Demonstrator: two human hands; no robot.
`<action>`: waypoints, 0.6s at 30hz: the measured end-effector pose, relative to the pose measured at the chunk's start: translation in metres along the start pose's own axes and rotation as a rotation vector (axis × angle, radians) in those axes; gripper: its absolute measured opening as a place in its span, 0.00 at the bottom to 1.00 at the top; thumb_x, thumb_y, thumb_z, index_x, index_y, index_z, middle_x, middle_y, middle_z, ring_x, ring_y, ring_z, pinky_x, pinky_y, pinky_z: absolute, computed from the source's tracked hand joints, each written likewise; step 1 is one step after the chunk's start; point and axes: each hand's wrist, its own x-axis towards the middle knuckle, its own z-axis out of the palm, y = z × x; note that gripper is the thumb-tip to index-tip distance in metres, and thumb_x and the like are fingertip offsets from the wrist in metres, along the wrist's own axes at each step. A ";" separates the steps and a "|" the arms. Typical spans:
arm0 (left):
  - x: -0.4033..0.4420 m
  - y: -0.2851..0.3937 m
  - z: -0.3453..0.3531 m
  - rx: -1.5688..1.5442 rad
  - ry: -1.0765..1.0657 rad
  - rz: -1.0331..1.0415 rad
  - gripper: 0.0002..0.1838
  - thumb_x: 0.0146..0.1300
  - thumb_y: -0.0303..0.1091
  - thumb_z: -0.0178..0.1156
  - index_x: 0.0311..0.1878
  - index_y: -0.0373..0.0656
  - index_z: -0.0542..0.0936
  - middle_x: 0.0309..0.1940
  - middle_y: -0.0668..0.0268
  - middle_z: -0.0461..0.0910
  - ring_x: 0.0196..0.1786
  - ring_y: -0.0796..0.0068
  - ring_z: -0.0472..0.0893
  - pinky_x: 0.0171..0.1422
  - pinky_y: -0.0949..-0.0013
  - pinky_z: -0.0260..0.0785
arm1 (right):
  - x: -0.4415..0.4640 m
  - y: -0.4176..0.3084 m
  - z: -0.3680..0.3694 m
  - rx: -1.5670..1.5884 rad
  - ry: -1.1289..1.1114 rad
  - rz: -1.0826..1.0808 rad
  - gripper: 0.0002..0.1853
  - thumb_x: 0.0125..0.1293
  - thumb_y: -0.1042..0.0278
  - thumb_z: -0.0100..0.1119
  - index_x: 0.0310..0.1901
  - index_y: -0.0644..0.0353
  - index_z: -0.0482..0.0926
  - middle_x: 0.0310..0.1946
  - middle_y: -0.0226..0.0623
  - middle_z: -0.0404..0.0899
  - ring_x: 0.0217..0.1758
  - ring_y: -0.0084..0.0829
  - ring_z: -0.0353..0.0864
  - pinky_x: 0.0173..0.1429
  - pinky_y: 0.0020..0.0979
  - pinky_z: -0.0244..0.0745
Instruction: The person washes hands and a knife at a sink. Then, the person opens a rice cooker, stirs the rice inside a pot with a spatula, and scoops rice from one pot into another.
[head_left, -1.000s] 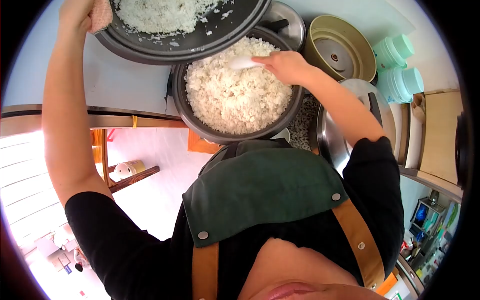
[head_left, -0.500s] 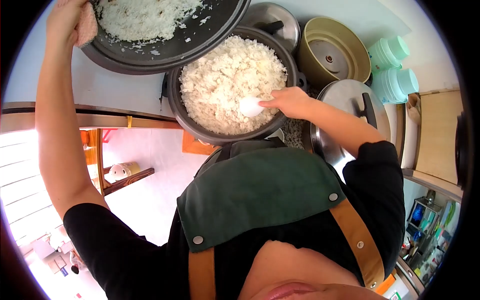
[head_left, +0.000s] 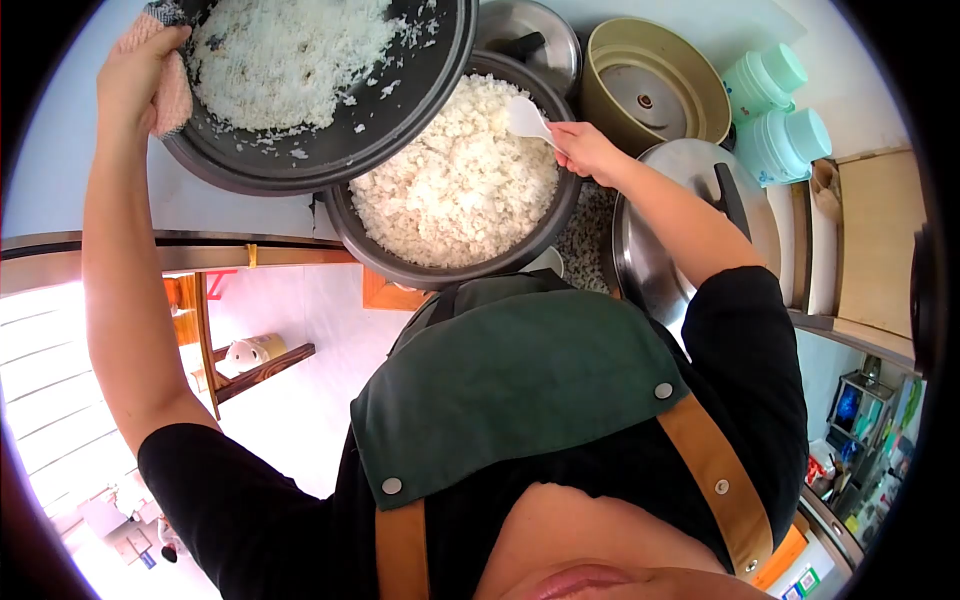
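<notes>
My left hand (head_left: pixel 132 82) is closed around a folded pink cloth (head_left: pixel 172 92) at the left rim of a tilted dark pot (head_left: pixel 405 125). A layer of white rice (head_left: pixel 295 65) clings to that pot's bottom, with loose grains around it. Below and to the right sits a second dark pot (head_left: pixel 350 238), heaped with cooked rice (head_left: pixel 450 185). The tilted pot's rim overlaps its upper left side. My right hand (head_left: pixel 590 152) grips the handle of a white rice paddle (head_left: pixel 526 118), its blade over the upper right of the heap.
A steel lid (head_left: pixel 560 30) lies behind the rice pot, beside an olive-coloured round cooker body (head_left: pixel 600 75). To the right is a large steel lid with a black handle (head_left: pixel 660 240). Stacked green cups (head_left: pixel 765 75) and blue cups (head_left: pixel 785 145) are against the wall.
The rice paddle in my right hand has moved up and away from the middle of the heap. The tilted pot has shifted lower and left, showing more of its inside.
</notes>
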 end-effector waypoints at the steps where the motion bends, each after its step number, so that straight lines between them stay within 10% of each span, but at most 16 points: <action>1: -0.005 0.001 0.003 -0.003 0.003 -0.008 0.14 0.50 0.25 0.63 0.42 0.33 0.78 0.34 0.62 0.80 0.34 0.73 0.80 0.38 0.71 0.73 | 0.001 0.000 0.001 0.020 -0.021 0.014 0.16 0.69 0.56 0.43 0.47 0.55 0.77 0.18 0.27 0.68 0.15 0.17 0.58 0.16 0.22 0.48; 18: -0.016 -0.009 0.017 0.086 0.038 -0.060 0.17 0.48 0.25 0.64 0.43 0.31 0.75 0.35 0.60 0.79 0.34 0.72 0.79 0.39 0.70 0.73 | 0.040 0.013 -0.004 0.373 -0.293 0.145 0.18 0.71 0.60 0.40 0.60 0.46 0.67 0.27 0.24 0.71 0.19 0.14 0.60 0.20 0.17 0.55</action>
